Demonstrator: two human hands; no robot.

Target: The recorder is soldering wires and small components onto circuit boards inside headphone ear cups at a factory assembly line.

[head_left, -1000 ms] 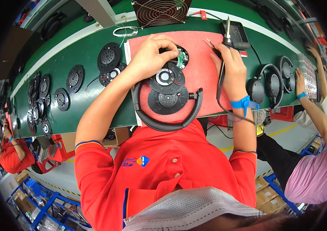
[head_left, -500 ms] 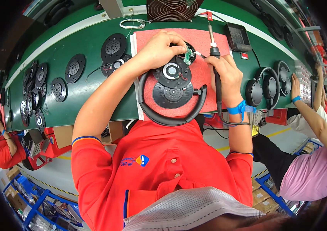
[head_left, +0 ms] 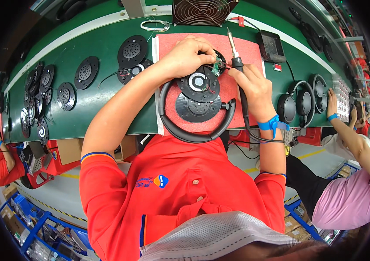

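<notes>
head view — hands [head_left: 189, 58] at green board [head_left: 216, 67] — right one [head_left: 255, 89] holding soldering iron [head_left: 237, 62]

Headset [head_left: 195, 137] on mat [head_left: 251, 45], upper centre; fan [head_left: 203, 11] behind, top edge; tray [head_left: 272, 47] upper right; discs [head_left: 86, 72] on surface [head_left: 102, 108], left

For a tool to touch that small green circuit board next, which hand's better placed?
Probably the right hand: it holds slim metal tweezers pointing at the board. The left hand is beside it, no tool visible.
</notes>
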